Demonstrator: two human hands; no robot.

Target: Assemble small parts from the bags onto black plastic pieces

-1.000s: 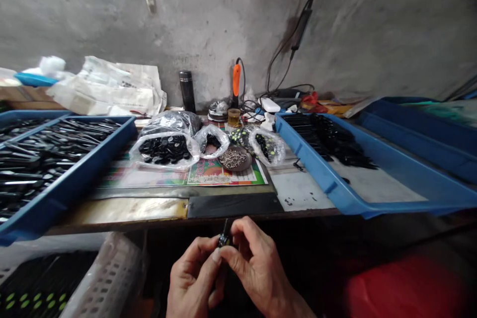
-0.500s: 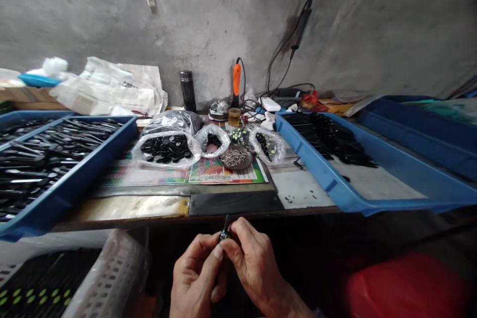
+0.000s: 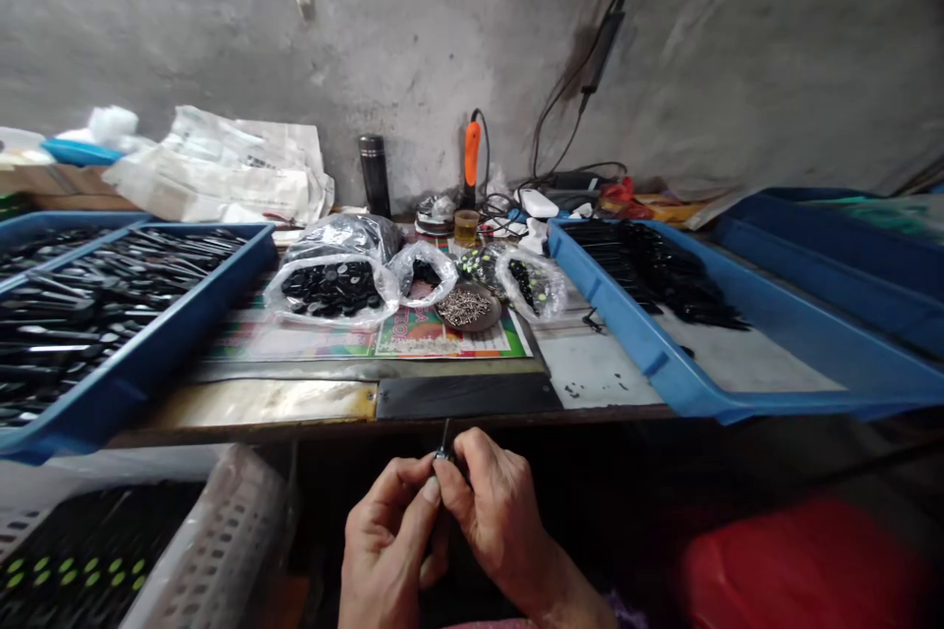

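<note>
Left hand (image 3: 387,541) and right hand (image 3: 501,521) are both closed, and a small dark piece (image 3: 442,450) with a thin upright shaft is pinched between their fingertips (image 3: 466,442). Its exact kind is too small to be told. The piece is held just in front of the wooden workbench (image 3: 597,373), a little below its front edge, and is not touching it.

A blue plastic tray (image 3: 184,332) is set on the left part of the workbench, and slender dark pieces with shiny metal parts are laid in it in rows. A second blue tray (image 3: 618,324) is placed on the right part, with black pieces (image 3: 653,270) heaped at its far end. A further blue tray (image 3: 833,256) is seen past the right end of the workbench.

At the middle of the workbench, a printed paper sheet (image 3: 442,339) is spread, and on it are placed a clear plastic bag of round black parts (image 3: 331,290) and a shallow dish of small metal pins (image 3: 464,308). A tool with an orange handle (image 3: 472,152) is stood upright at the back of the workbench, beside a dark flask (image 3: 375,175).

Below the workbench on the left, a white perforated crate (image 3: 228,531) is seen, and a red object (image 3: 803,560) is seen below it on the right.
</note>
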